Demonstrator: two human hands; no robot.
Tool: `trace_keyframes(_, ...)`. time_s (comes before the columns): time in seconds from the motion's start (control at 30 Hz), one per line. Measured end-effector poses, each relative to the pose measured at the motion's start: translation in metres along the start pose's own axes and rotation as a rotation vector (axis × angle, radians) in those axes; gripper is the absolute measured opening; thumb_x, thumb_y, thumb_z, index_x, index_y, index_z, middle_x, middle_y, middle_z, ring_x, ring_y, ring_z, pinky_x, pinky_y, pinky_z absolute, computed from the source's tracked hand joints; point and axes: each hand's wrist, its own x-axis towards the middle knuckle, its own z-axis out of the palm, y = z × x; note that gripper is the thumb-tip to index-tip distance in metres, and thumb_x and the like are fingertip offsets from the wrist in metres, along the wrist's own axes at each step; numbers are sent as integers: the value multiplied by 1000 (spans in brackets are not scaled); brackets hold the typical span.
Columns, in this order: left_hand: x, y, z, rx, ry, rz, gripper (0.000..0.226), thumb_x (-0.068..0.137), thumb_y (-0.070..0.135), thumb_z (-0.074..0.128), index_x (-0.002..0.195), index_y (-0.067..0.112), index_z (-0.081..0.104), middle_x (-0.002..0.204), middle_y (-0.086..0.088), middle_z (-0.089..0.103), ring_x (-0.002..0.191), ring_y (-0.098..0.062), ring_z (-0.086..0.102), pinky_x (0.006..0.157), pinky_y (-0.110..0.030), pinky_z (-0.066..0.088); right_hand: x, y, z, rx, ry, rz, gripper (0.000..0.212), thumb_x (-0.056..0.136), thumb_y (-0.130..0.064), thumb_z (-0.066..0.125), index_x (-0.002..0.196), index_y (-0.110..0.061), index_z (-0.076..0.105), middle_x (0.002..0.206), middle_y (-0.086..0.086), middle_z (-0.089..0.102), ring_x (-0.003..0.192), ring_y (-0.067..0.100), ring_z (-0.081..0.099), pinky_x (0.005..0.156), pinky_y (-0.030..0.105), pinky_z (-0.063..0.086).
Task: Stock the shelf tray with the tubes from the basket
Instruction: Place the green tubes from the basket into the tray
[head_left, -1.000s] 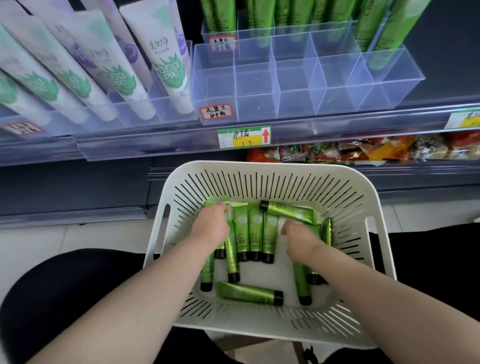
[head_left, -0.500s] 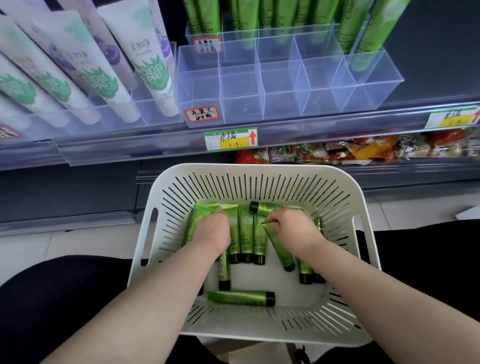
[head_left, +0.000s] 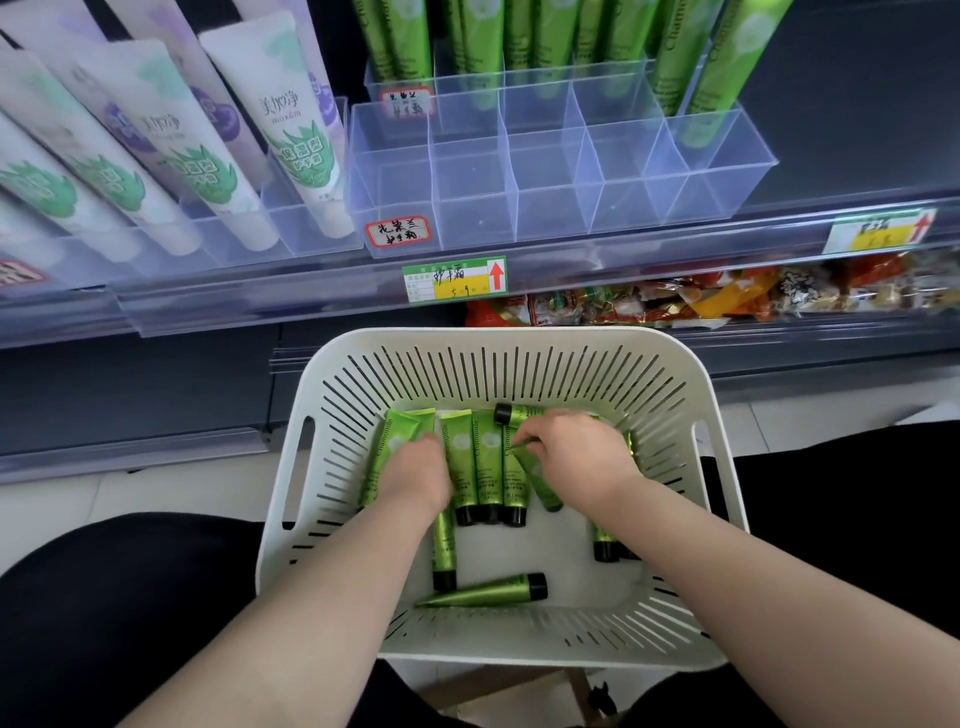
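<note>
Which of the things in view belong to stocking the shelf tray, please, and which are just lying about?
Part of the job: green tubes, the white slotted basket holding them, clear divided shelf tray, left hand on the tubes, right hand pinching one.
Just lying about: white aloe tubes left of the tray, price label, snack packets on the lower shelf.

I'm looking at a shop aisle: printed price tag (head_left: 453, 279) sitting on the shelf rail (head_left: 260, 304), clear divided tray (head_left: 470, 200) wearing a handwritten label (head_left: 397, 232), white tubes (head_left: 306, 145) facing out, probably snack packets (head_left: 675, 300) below.
</note>
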Motion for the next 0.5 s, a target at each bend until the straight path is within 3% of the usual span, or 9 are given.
trace_keyframes(0.2, -11, -1, -20, -132, -11, 55, 40, 88, 12, 55, 127, 20, 59, 118, -3, 64, 97, -21, 62, 74, -27, 48, -8, 3, -3, 79, 71, -9, 27, 95, -12, 52, 111, -28, 67, 113, -3, 60, 98, 18, 61, 80, 38, 55)
trace_keyframes(0.33, -28, -3, -38, -249, 93, 206, 18, 96, 23, 56, 112, 19, 62, 84, 5, 64, 58, -10, 56, 56, -25, 45, -22, 1, -17, 83, 163, -45, 24, 97, -18, 50, 110, -30, 67, 106, -6, 61, 95, 16, 61, 77, 39, 56)
trace_keyframes(0.5, -58, 16, -73, -344, 279, 389, 18, 98, 22, 52, 113, 20, 62, 71, 8, 61, 43, 1, 46, 42, -13, 33, -38, -3, -53, 90, 336, -68, 24, 97, -22, 50, 115, -27, 66, 109, -8, 65, 96, 13, 62, 79, 34, 55)
